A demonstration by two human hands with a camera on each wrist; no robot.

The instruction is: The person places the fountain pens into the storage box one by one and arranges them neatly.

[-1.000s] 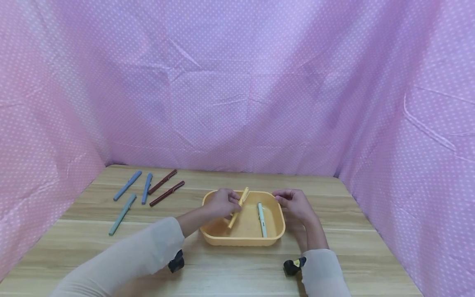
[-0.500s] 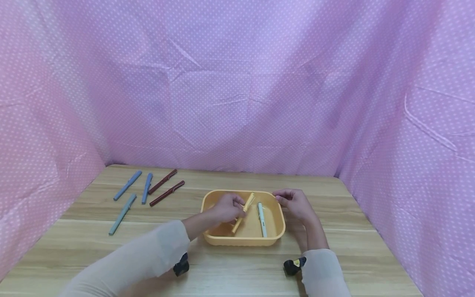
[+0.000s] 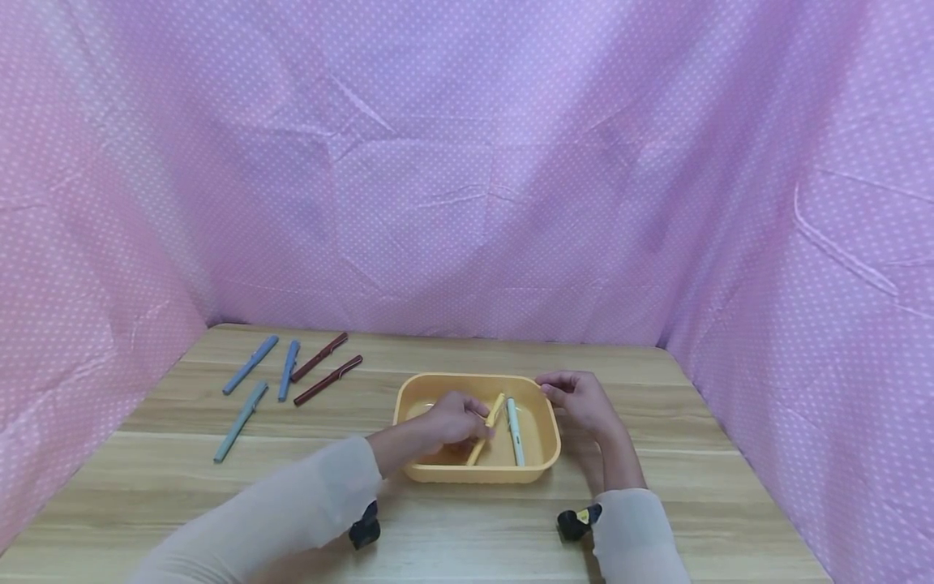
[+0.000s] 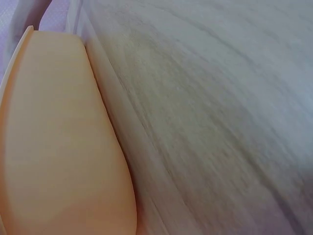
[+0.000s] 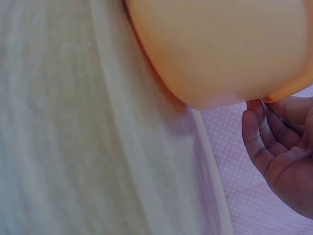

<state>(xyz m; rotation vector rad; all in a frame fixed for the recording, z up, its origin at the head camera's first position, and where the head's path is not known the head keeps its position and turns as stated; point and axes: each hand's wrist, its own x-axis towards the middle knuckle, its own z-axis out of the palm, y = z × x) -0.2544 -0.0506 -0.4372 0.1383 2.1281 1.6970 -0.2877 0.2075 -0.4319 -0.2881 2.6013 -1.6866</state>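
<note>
1. At the left of the head view, a green pen (image 3: 242, 422) lies slanted on the wooden table (image 3: 715, 470), lowest of a loose group. Above it is one blue pen (image 3: 250, 366), then a shorter-looking blue pen (image 3: 289, 371); neither has moved.
2. Next, two dark red pens, the upper one (image 3: 319, 358) and the lower one (image 3: 328, 381), slant side by side, also where they were. The upper end of the group sits near the table's far edge.
3. Lower centre, the left hand (image 3: 454, 422) has shifted right and down inside the yellow tray (image 3: 474, 475). Its thumb and fingers appear to pinch the yellow pen (image 3: 496, 410) about its middle; blur hides the exact contact.
4. That pen is the main change: its top no longer stands up at the far rim but sits lower, well inside, tilted towards the upper right. It now slants near the pale green pen, so I judge that setting it down is nearly done; whether its lower end touches the tray floor I cannot tell.
5. Right of it, the pale green pen (image 3: 516, 431) lies nearly upright in the frame, on the tray floor, unmoved.
6. At the tray's upper right corner, the right hand (image 3: 580, 397) pinches the rim between thumb and fingers, unchanged, which seems to keep the tray steady.
</note>
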